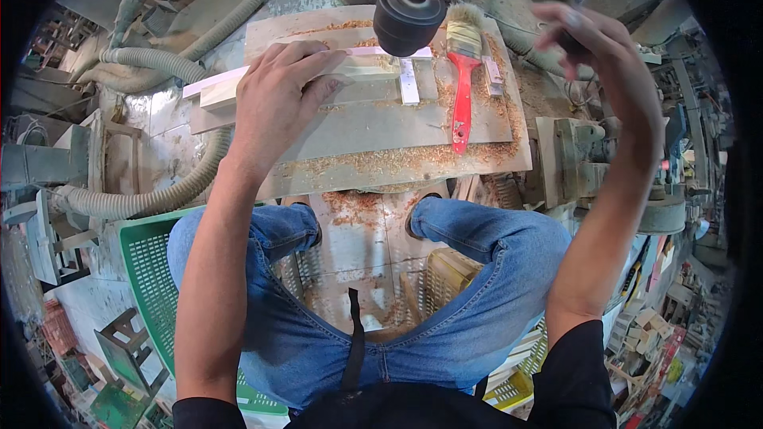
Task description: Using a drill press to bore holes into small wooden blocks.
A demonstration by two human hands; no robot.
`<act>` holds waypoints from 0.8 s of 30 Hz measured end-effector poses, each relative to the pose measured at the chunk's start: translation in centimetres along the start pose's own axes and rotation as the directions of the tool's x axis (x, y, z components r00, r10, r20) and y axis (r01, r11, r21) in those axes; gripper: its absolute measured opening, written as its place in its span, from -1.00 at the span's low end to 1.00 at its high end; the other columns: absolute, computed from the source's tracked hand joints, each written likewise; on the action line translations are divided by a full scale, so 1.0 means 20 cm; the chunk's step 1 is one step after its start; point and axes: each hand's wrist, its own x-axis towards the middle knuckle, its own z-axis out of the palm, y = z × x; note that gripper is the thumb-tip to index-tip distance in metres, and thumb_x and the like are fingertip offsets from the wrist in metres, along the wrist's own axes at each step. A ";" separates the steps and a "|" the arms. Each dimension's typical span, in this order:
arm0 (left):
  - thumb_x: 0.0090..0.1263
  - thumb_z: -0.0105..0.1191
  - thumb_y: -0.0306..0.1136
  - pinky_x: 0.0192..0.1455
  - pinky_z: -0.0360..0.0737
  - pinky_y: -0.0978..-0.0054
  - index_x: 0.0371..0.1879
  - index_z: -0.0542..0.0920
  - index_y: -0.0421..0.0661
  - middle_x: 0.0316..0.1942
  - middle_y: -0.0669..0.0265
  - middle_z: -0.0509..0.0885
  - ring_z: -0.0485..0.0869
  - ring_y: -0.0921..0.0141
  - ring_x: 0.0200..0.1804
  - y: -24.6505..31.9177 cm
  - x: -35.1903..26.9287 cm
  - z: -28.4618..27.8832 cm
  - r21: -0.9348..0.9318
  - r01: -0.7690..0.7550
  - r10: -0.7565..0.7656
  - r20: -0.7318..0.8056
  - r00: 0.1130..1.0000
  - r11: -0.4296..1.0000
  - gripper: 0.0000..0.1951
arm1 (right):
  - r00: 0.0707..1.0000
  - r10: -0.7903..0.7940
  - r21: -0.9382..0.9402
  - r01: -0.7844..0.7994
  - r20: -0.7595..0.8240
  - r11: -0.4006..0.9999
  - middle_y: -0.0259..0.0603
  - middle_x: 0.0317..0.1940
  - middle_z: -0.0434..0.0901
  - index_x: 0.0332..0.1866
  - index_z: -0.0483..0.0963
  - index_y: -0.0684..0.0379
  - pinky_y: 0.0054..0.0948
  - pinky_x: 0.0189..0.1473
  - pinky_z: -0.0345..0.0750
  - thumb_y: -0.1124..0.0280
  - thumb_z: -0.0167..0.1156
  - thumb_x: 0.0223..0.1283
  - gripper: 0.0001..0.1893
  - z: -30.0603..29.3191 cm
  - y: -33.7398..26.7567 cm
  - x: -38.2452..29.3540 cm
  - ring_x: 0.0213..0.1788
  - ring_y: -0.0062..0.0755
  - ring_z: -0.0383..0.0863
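My left hand [289,89] presses a pale wooden strip [223,94] against a fence strip [197,86] on the board-topped drill press table [357,125]. The strip's right end lies under the drill press chuck [408,18]; the bit is hidden. A short white-faced block [409,82] sits by that end. My right hand [581,39], blurred, is raised at the upper right with its fingers curled around a dark knob [572,44], probably on a feed lever. Between the hands lies a paint brush with a red handle [462,101], its bristles pointing away from me.
Wood shavings [387,161] cover parts of the boards. A small block [493,76] stands right of the brush. Ribbed hoses [143,199] run at the left. A green plastic basket [143,250] and a yellow crate [447,277] are near my legs; a machine [584,155] stands at the right.
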 end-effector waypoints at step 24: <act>0.29 0.19 -0.34 0.25 0.47 0.29 0.11 0.67 0.08 0.09 0.34 0.66 0.58 0.24 0.15 -0.01 -0.01 0.00 0.003 0.016 -0.016 0.009 1.000 1.000 -0.63 | 0.998 0.028 0.175 -0.019 -0.048 0.984 -0.38 -0.15 0.73 0.21 0.58 0.11 -0.73 -0.39 0.37 0.05 0.10 0.46 -0.57 0.09 0.11 0.11 -0.55 -0.88 0.29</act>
